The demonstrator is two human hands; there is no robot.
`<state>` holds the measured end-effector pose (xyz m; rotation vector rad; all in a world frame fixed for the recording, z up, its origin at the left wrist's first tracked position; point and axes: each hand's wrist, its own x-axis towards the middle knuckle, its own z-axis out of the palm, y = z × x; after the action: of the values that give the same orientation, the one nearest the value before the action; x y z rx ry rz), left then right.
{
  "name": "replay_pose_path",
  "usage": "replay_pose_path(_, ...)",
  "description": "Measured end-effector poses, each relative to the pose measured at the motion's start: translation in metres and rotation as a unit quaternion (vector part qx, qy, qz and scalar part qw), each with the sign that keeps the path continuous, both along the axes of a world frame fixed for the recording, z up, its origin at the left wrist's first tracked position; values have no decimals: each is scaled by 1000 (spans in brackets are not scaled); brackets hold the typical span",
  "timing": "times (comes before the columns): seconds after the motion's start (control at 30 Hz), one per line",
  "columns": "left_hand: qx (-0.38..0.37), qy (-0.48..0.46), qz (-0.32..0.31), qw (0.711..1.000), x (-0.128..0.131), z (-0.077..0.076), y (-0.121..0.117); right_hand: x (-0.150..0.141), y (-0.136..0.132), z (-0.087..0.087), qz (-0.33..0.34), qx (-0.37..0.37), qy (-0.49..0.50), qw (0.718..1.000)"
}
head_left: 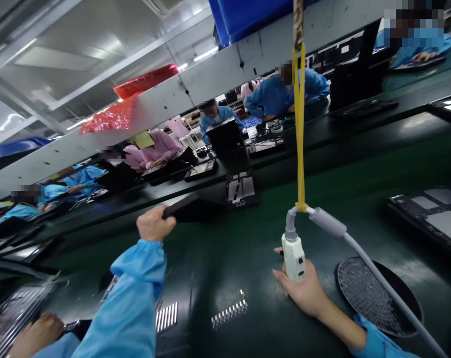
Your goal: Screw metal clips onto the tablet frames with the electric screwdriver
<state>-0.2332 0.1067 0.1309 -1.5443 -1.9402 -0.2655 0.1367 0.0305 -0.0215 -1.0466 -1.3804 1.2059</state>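
Note:
My left hand (154, 223) reaches out over the green bench with its fingers closed on the near end of a dark flat panel (195, 208). The panel's far side blends into the shadow, so its exact kind is unclear. At the right, my right hand (302, 288) grips a white electric screwdriver (294, 256), held upright. A grey cable (374, 271) leaves its top, and a yellow elastic band (300, 129) suspends it from above. The tool's tip is hidden by the hand. Below and between my arms lie a row of small metal parts (229, 314) and a striped metal piece (166, 317).
A round black dish (378, 298) of small dark pieces, probably screws, stands right of my right hand. Opened device housings sit at the right (426, 211) and on the line ahead (241, 189). A co-worker's hand (39, 335) is at lower left. Other people work across the line.

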Motion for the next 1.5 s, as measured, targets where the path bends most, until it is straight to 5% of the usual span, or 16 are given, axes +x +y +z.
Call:
replay_pose_path(0.13, 192, 10, -190, 963, 25, 18, -58, 0, 0, 7, 6, 0, 5, 1000)
replay_pose_path(0.27, 175, 11, -313, 933, 74, 11, -106, 6, -2, 23, 15, 11, 7, 1000)
replay_pose_path(0.4, 49, -47, -401, 914, 119, -27, -137, 30, 0, 51, -31, 43, 49, 997)
replay_pose_path(0.57, -53, -74, -519, 850, 164, -86, -178, 86, 19, 70, -121, 94, 46, 987)
replay_pose_path(0.7, -129, 30, -540, 831, 188, -114, -196, 123, 29, 62, -161, 94, 70, 980)
replay_pose_path(0.83, -129, 72, -562, 814, 222, -123, -195, 128, 35, 48, -186, 103, 119, 970)
replay_pose_path(1.13, -153, -84, -535, 827, 304, -136, -176, 118, 50, 46, -214, 70, 84, 971)
replay_pose_path(1.3, -146, -179, -540, 809, 314, -148, -169, 117, 53, 41, -208, 53, 85, 973)
replay_pose_path(1.5, -102, -185, -563, 799, 317, -152, -177, 115, 51, 41, -204, 54, 65, 975)
